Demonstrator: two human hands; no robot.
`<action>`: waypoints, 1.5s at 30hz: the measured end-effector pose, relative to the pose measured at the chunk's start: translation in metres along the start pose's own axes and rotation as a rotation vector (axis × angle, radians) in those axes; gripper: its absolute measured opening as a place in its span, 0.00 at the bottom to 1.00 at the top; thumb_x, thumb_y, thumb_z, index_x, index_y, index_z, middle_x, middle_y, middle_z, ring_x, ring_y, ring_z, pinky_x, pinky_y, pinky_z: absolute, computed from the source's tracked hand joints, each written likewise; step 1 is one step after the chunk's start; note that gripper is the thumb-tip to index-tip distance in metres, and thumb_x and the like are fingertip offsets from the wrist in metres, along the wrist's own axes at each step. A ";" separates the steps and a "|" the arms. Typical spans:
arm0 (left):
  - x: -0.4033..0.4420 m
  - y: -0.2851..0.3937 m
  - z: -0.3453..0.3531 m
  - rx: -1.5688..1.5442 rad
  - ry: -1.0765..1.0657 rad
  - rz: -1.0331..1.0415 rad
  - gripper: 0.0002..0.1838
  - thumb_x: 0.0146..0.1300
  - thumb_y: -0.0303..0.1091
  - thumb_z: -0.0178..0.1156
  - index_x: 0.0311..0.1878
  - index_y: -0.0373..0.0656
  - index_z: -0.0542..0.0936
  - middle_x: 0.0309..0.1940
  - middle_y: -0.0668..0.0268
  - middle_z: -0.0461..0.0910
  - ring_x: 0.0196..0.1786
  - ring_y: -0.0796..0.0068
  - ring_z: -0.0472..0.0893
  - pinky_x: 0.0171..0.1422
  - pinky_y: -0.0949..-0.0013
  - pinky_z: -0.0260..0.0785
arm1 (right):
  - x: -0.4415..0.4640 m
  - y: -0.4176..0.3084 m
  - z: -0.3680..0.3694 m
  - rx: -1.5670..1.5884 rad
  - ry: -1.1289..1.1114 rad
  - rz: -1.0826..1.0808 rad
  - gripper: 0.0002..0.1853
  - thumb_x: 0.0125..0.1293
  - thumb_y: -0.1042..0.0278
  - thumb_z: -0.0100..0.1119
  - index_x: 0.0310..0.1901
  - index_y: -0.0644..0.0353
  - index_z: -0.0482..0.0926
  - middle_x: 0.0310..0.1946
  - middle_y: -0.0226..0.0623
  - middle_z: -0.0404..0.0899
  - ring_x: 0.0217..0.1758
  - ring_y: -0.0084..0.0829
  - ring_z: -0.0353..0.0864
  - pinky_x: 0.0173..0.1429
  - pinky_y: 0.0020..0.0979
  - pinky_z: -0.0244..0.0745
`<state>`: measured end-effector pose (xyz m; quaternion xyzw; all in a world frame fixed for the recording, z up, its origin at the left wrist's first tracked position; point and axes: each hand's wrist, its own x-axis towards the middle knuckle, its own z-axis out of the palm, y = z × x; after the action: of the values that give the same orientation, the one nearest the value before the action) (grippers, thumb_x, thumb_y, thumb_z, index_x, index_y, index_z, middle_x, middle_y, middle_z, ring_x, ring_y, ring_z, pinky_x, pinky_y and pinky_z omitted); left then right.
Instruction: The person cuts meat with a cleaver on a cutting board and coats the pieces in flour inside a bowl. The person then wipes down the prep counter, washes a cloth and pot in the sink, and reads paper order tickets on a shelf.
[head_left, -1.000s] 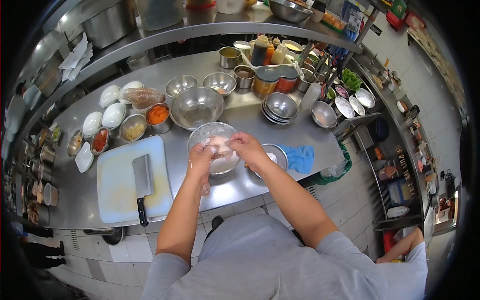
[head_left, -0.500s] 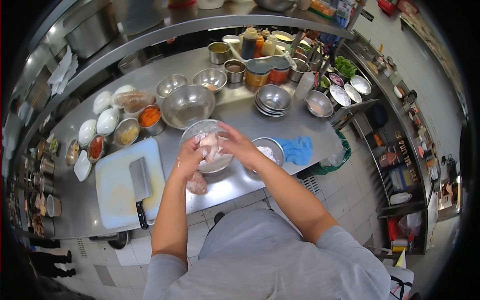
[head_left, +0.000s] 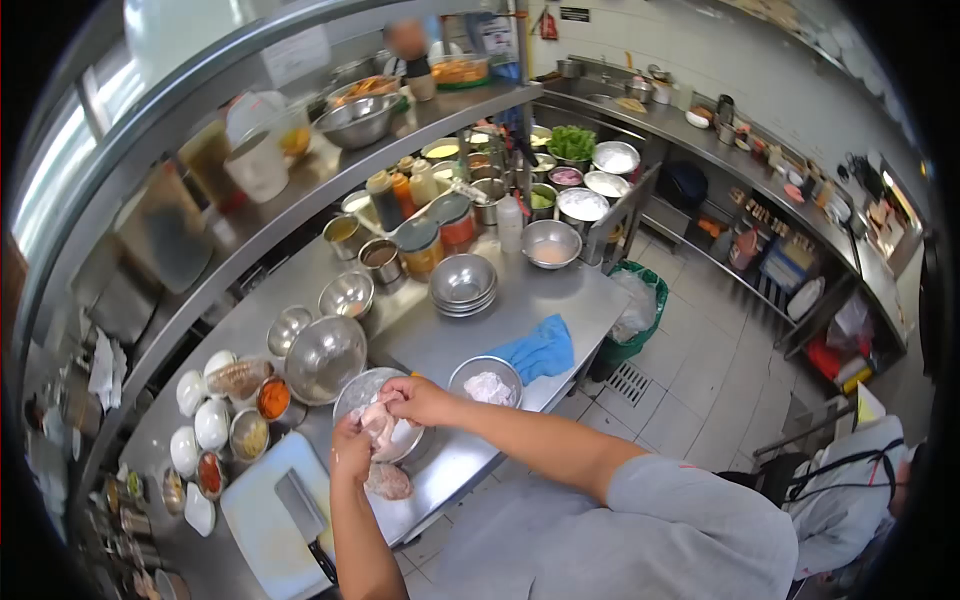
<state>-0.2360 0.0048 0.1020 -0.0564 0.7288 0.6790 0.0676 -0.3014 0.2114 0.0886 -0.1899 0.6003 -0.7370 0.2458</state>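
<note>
My left hand (head_left: 350, 452) and my right hand (head_left: 418, 402) both grip a pale pink piece of raw meat (head_left: 379, 424), which looks like chicken. It hangs over a metal bowl (head_left: 352, 392) with white powder inside. Fingers of both hands are closed on the meat's ends, and white specks cling to my left hand. Against the near side of the bowl lies a mottled pinkish-brown lump (head_left: 388, 482). A second metal bowl (head_left: 517, 376) holding white powder (head_left: 488, 388) stands to the right.
A cleaver (head_left: 300, 506) lies on the white cutting board (head_left: 262, 545) at left. Nearby are an empty large bowl (head_left: 326, 360), shredded orange food (head_left: 272, 399) and stacked bowls (head_left: 463, 280). A blue cloth (head_left: 540, 350) sits near the table edge. Another person (head_left: 850, 490) is at far right.
My view has swung right and up, showing more shelf and floor. My right hand has closed from a spread position onto the meat, which is now lifted and held between both hands.
</note>
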 end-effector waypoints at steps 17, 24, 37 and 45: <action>0.095 -0.066 0.005 1.587 -0.118 -0.282 0.33 0.48 0.40 0.81 0.58 0.35 0.86 0.60 0.43 0.86 0.66 0.46 0.84 0.68 0.53 0.80 | -0.064 0.069 0.005 -1.241 0.074 -0.448 0.22 0.79 0.50 0.56 0.62 0.60 0.82 0.61 0.39 0.80 0.65 0.39 0.75 0.56 0.47 0.80; 0.115 -0.070 -0.023 1.488 -0.133 0.090 0.22 0.58 0.42 0.75 0.50 0.36 0.87 0.51 0.43 0.88 0.58 0.41 0.86 0.64 0.49 0.79 | -0.065 0.055 0.009 -1.296 0.025 -0.330 0.19 0.77 0.49 0.60 0.55 0.57 0.83 0.56 0.36 0.80 0.66 0.37 0.74 0.57 0.47 0.78; 0.113 -0.063 -0.035 1.480 -0.526 -0.045 0.18 0.60 0.41 0.65 0.46 0.38 0.91 0.53 0.44 0.88 0.57 0.46 0.87 0.66 0.49 0.78 | -0.052 0.059 0.013 -1.247 0.012 -0.302 0.22 0.78 0.48 0.57 0.61 0.57 0.81 0.62 0.35 0.76 0.73 0.38 0.68 0.63 0.53 0.75; 0.136 -0.071 -0.044 1.440 -0.622 -0.141 0.18 0.68 0.39 0.59 0.46 0.37 0.92 0.50 0.41 0.88 0.51 0.52 0.91 0.57 0.51 0.82 | -0.046 0.060 0.009 -1.242 0.049 -0.426 0.30 0.74 0.50 0.65 0.71 0.57 0.78 0.77 0.44 0.70 0.82 0.48 0.65 0.80 0.49 0.66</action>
<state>-0.3585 -0.0430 0.0118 0.1478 0.9317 0.0186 0.3313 -0.2508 0.2223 0.0324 -0.3942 0.8688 -0.2900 -0.0746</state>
